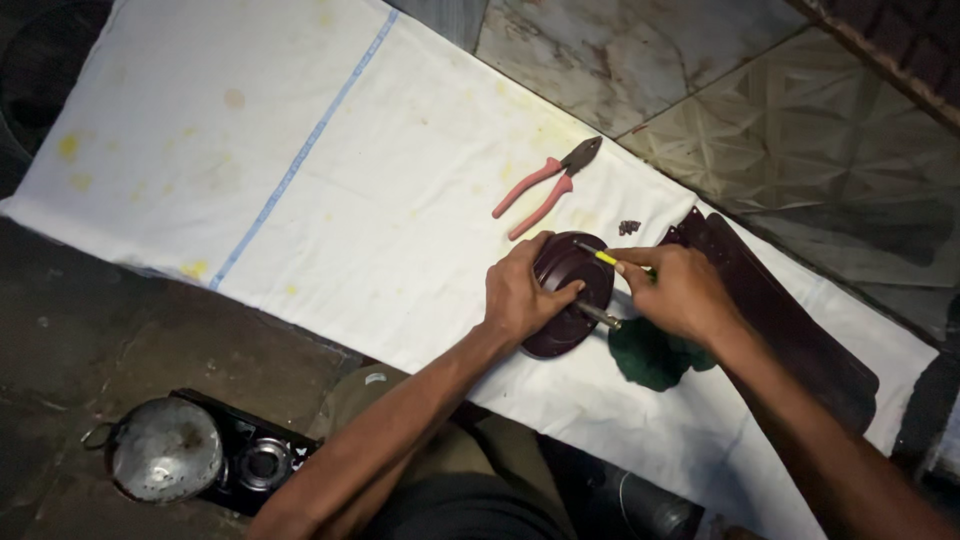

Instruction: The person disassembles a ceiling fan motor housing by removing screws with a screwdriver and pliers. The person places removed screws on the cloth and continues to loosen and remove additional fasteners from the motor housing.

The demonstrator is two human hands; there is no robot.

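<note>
Dark maroon and round, the domed cover (pixel 565 290) sits right of the frame's centre on the white cloth (pixel 300 170), with a short metal shaft sticking out at its lower right. The left hand (pixel 520 295) is clamped over the cover's left rim, thumb laid across its face, wrist straight and forearm running down toward the bottom of the frame. The right hand (pixel 680 290) is closed around a yellow-handled screwdriver (pixel 600 257), fingers curled, its tip aimed left into the cover. Working this well seems to call for a square tip and firm bracing so the cover cannot spin. Pink-handled pliers (pixel 545 187) lie above, small dark screws (pixel 628 227) just beside, a green rag (pixel 650 355) below the right hand.
</note>
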